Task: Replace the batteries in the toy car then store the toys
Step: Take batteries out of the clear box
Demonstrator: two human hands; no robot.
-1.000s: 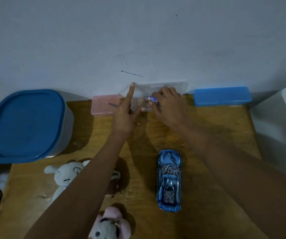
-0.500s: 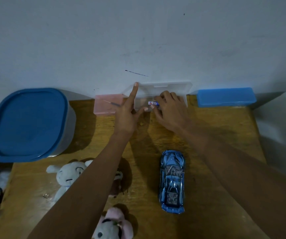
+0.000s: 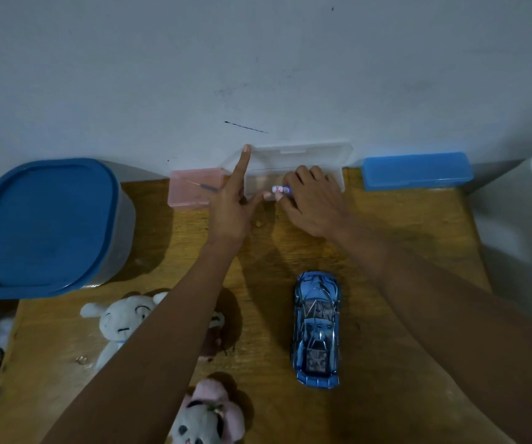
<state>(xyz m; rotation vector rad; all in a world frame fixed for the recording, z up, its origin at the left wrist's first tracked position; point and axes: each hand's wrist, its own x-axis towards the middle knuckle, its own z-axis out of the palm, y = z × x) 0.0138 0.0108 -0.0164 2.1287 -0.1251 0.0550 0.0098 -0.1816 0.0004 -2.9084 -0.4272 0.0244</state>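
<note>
Right hand (image 3: 312,203) pinches a battery (image 3: 281,189) between thumb and fingertips at the front edge of the clear case (image 3: 332,169); battery sits just above the case's front wall, not yet clear of it. Left hand (image 3: 232,206) is spread, fingers straight: index finger props the case lid (image 3: 303,151) at its left corner, thumb touches the case's front wall.

Risks:
- Pinch is on one end of the battery only. It could slip and drop back into the case or roll off across the table (image 3: 386,395).
- Lid is propped by a single fingertip, so if the finger slides, the lid could drop on the right hand.
- Case is light and stands at the wall, so a tug could skid it into the pink box (image 3: 194,190) just left of it.

Car (image 3: 316,328) lies on the table well in front of the case, untouched. Can't tell if its battery cover is off. Plush toys (image 3: 120,322) sit left of the car, blue tub (image 3: 43,225) far left of the case — storing not yet started, I'd judge.
</note>
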